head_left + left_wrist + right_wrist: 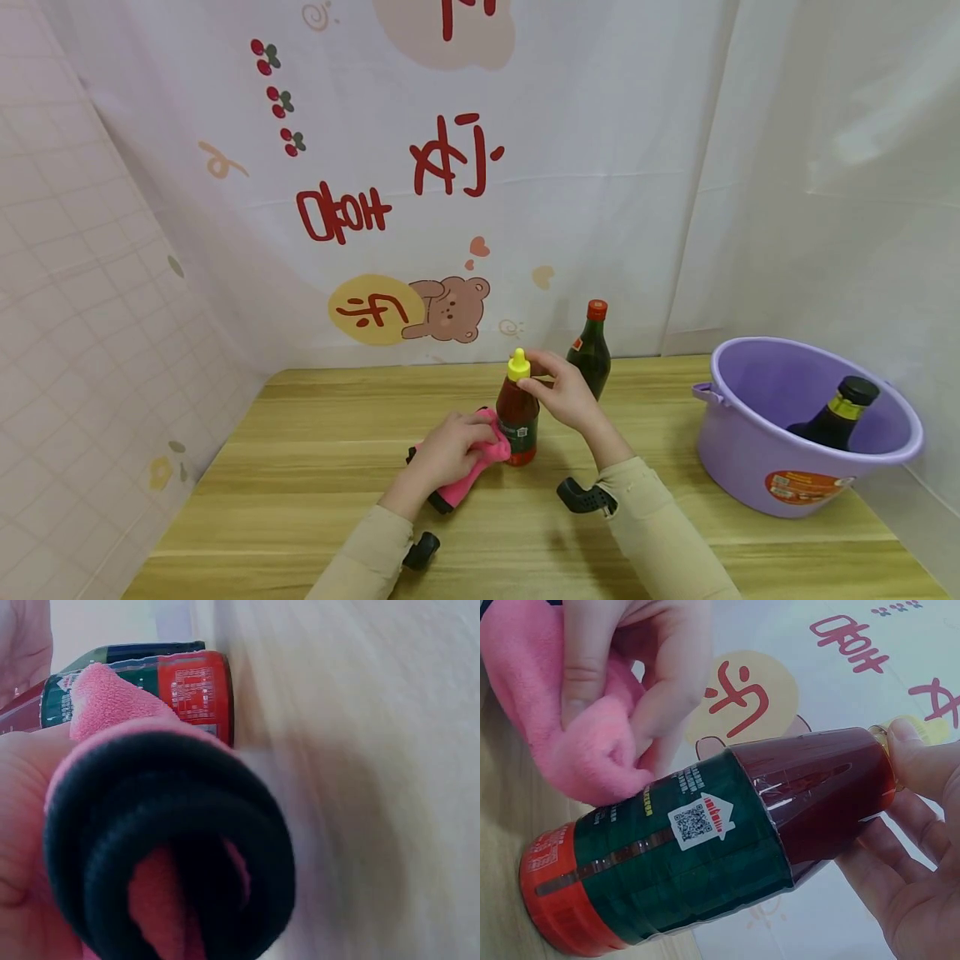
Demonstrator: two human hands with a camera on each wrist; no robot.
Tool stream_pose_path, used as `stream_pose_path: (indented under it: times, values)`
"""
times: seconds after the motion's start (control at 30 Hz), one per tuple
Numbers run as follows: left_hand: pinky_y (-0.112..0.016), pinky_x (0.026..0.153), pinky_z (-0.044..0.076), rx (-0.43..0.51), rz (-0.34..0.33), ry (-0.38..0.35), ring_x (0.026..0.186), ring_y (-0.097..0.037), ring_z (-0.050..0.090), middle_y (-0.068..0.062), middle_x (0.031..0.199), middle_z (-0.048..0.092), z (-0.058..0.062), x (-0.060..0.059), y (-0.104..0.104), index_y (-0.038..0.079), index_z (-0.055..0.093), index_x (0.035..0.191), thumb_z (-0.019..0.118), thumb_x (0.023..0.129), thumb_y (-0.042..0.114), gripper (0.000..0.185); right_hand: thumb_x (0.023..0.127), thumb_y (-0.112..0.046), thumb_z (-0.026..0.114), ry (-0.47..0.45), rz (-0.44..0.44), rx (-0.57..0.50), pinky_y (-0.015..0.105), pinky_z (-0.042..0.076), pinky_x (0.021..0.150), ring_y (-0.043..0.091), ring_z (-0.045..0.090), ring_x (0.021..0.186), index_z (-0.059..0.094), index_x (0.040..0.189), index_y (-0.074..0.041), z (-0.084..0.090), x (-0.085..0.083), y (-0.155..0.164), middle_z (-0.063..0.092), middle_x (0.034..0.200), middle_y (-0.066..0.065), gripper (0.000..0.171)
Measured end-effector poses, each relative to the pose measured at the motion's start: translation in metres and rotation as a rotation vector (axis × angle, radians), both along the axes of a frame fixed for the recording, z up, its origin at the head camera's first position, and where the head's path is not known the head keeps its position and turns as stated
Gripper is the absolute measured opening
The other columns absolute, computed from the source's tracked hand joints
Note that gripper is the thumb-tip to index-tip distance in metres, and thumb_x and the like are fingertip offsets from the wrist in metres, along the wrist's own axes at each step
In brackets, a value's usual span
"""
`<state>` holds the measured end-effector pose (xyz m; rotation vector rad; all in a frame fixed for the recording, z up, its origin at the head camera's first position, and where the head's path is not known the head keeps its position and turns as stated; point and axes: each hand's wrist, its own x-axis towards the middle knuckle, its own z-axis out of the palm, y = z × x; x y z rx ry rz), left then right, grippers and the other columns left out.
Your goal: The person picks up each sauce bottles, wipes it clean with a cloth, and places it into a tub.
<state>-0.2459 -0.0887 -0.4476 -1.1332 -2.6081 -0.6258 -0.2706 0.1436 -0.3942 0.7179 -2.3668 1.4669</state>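
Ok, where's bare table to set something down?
Wood-grain table: left of the rolled pink cloth; between the red-capped green bottle and purple plastic bucket. Crowded: around the yellow-capped dark red bottle, left hand and right hand.

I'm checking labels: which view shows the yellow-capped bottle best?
The right wrist view: the yellow-capped bottle looms largest, QR code plain. The head view shows it cap to base but small; the left wrist, mainly its lower label, partly behind pink cloth.

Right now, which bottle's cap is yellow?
The red-brown bottle in the right grip; the green bottle has a red cap, the bucket bottle a black one.
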Motion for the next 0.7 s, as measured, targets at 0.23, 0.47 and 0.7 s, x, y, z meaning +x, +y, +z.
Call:
stream_pose_path:
  times: [0.23,0.47,0.7]
  values:
    - [-0.032,0.079,0.045,-0.057,-0.060,0.028,0.082,-0.014,0.055,0.007,0.096,0.067,-0.0078,-0.0045,0.0021,0.018,0.073,0.093,0.074,0.081,-0.001,0.022,0.091,-0.008,0.071,0.001,-0.009,0.015,0.050,0.053,0.090,0.030,0.064,0.104,0.061,0.130,-0.005,0.0025,0.0009,-0.0005,0.062,0.118,0.013,0.040]
    - [-0.033,0.080,0.046,-0.101,-0.094,0.032,0.074,-0.009,0.057,0.010,0.086,0.068,-0.0086,-0.0069,0.0060,0.017,0.074,0.090,0.076,0.079,-0.002,0.022,0.091,-0.006,0.070,-0.005,-0.011,0.007,0.051,0.053,0.089,0.033,0.064,0.105,0.060,0.131,-0.002,0.0013,0.0015,-0.0016,0.061,0.118,0.016,0.041]
    - [-0.033,0.082,0.047,-0.181,-0.063,-0.017,0.071,-0.007,0.057,0.012,0.080,0.067,-0.0037,-0.0079,0.0102,0.019,0.072,0.085,0.076,0.080,0.000,0.020,0.092,-0.008,0.069,0.003,-0.005,0.029,0.049,0.053,0.090,0.030,0.064,0.105,0.060,0.131,-0.005,0.0019,0.0021,0.0000,0.062,0.118,0.013,0.040]
